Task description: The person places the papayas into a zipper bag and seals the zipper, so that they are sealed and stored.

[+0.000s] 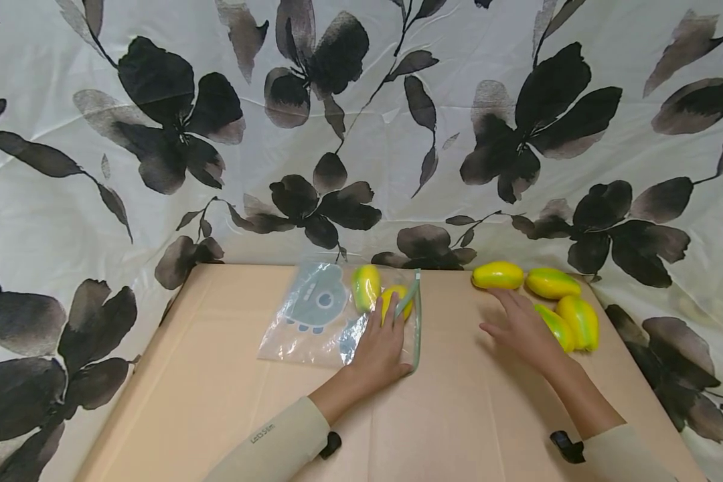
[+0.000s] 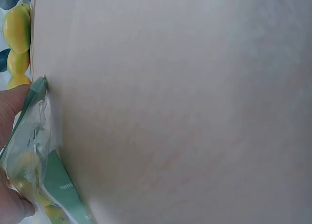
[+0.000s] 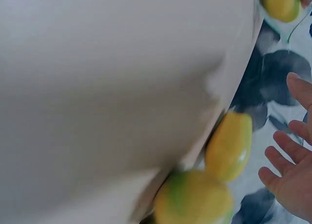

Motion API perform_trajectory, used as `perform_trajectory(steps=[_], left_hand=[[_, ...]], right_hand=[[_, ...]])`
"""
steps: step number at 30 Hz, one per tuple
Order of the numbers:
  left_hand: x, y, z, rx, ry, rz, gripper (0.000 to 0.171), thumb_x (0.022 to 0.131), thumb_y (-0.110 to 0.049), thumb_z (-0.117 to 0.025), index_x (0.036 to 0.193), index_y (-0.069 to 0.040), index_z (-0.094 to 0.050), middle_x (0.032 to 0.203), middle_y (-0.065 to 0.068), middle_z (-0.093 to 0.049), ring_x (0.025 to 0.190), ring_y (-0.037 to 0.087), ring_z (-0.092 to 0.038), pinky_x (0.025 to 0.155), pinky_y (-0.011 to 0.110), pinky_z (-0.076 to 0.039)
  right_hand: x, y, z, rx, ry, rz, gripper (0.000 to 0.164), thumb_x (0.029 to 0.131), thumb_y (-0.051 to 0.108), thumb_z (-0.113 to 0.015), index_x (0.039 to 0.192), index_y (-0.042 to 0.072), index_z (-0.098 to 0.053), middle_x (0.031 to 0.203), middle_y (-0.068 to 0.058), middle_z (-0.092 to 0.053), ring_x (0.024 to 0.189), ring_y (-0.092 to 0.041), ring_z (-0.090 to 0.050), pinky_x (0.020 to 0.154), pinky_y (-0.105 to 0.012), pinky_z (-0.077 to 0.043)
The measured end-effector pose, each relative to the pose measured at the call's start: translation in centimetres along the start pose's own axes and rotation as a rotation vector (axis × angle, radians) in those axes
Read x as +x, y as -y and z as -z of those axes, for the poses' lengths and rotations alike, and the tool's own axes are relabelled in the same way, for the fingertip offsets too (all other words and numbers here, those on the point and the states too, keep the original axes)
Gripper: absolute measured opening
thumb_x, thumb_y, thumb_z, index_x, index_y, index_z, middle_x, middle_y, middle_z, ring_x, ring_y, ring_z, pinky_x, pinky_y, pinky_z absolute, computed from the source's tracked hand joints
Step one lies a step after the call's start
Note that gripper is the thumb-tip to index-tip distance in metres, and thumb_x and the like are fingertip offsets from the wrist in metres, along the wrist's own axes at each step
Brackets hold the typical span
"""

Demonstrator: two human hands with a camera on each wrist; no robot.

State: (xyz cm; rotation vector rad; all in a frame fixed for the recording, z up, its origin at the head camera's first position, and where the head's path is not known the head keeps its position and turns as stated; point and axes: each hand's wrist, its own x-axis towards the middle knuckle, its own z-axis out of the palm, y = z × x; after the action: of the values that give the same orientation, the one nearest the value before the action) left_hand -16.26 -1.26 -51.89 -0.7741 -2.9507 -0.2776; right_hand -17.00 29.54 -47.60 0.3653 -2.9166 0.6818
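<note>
My left hand [image 1: 376,348] lies over a clear zip bag [image 1: 301,348] with a dinosaur print. Its fingers stretch across the plastic by the green-edged mouth, beside one mango [image 1: 366,288] and over another mango [image 1: 391,296] in the bag. From the left wrist, thumb and finger show wide apart along the green strip [image 2: 33,97]. My right hand [image 1: 524,325] hovers with spread fingers and an empty palm near the back mango [image 1: 497,275]. Beside it lie another mango [image 1: 552,283] and a touching pair, a greener mango [image 1: 557,328] and a yellower mango [image 1: 580,323].
A tan board [image 1: 217,402] forms the work surface. Behind it and at its sides spreads a white cloth [image 1: 410,181] with dark flowers. The loose mangoes sit close to the board's back right corner. A green name label [image 2: 63,187] shows on the bag.
</note>
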Motion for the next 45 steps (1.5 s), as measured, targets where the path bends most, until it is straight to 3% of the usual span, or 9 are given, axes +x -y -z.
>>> perform_trajectory(steps=[10, 20, 26, 32, 35, 45], left_hand=[[0.1, 0.1, 0.1, -0.005, 0.004, -0.001, 0.12, 0.07, -0.06, -0.086, 0.16, -0.004, -0.03, 0.173, 0.019, -0.008, 0.158, 0.046, -0.011, 0.125, 0.05, -0.03], [0.0, 0.3, 0.2, 0.003, 0.002, -0.004, 0.118, 0.071, -0.061, -0.085, 0.159, -0.004, -0.032, 0.173, 0.019, -0.007, 0.158, 0.046, -0.01, 0.124, 0.05, -0.032], [-0.2, 0.2, 0.2, -0.014, 0.015, -0.002, 0.118, 0.071, -0.06, -0.086, 0.159, -0.004, -0.033, 0.174, 0.019, -0.007, 0.159, 0.046, -0.01, 0.124, 0.051, -0.032], [-0.3, 0.1, 0.3, 0.005, 0.013, -0.005, 0.118, 0.07, -0.061, -0.085, 0.158, -0.003, -0.033, 0.173, 0.019, -0.008, 0.158, 0.046, -0.011, 0.124, 0.05, -0.031], [-0.4, 0.1, 0.4, 0.02, 0.009, -0.006, 0.118, 0.07, -0.062, -0.085, 0.158, -0.003, -0.034, 0.173, 0.02, -0.009, 0.158, 0.046, -0.012, 0.124, 0.049, -0.031], [-0.4, 0.1, 0.3, 0.019, 0.003, -0.003, 0.12, 0.069, -0.061, -0.086, 0.159, -0.003, -0.031, 0.173, 0.019, -0.009, 0.158, 0.046, -0.013, 0.123, 0.048, -0.034]], right_hand=[[-3.3, -3.9, 2.3, -0.148, -0.047, -0.042, 0.079, 0.081, 0.027, -0.088, 0.143, -0.006, -0.05, 0.144, -0.031, -0.049, 0.129, -0.052, -0.045, 0.103, -0.071, -0.039], [-4.6, -6.0, 2.2, -0.136, -0.107, -0.056, 0.09, 0.071, 0.021, -0.093, 0.142, -0.01, -0.047, 0.139, -0.038, -0.046, 0.119, -0.061, -0.043, 0.097, -0.074, -0.036], [-5.3, -6.5, 1.9, -0.164, -0.092, -0.098, 0.093, 0.072, 0.02, -0.093, 0.145, -0.009, -0.044, 0.141, -0.037, -0.042, 0.123, -0.061, -0.04, 0.098, -0.075, -0.036], [-6.0, -6.9, 1.6, -0.191, -0.017, -0.136, 0.097, 0.074, 0.022, -0.092, 0.148, -0.011, -0.039, 0.144, -0.039, -0.038, 0.126, -0.059, -0.038, 0.098, -0.077, -0.038], [-6.1, -7.2, 1.3, -0.187, -0.014, -0.116, 0.093, 0.074, 0.017, -0.091, 0.147, -0.011, -0.04, 0.143, -0.039, -0.038, 0.125, -0.059, -0.038, 0.098, -0.076, -0.038], [-6.5, -7.4, 0.8, -0.146, -0.117, 0.009, 0.083, 0.069, 0.005, -0.091, 0.139, -0.008, -0.047, 0.14, -0.033, -0.045, 0.123, -0.057, -0.041, 0.099, -0.071, -0.035]])
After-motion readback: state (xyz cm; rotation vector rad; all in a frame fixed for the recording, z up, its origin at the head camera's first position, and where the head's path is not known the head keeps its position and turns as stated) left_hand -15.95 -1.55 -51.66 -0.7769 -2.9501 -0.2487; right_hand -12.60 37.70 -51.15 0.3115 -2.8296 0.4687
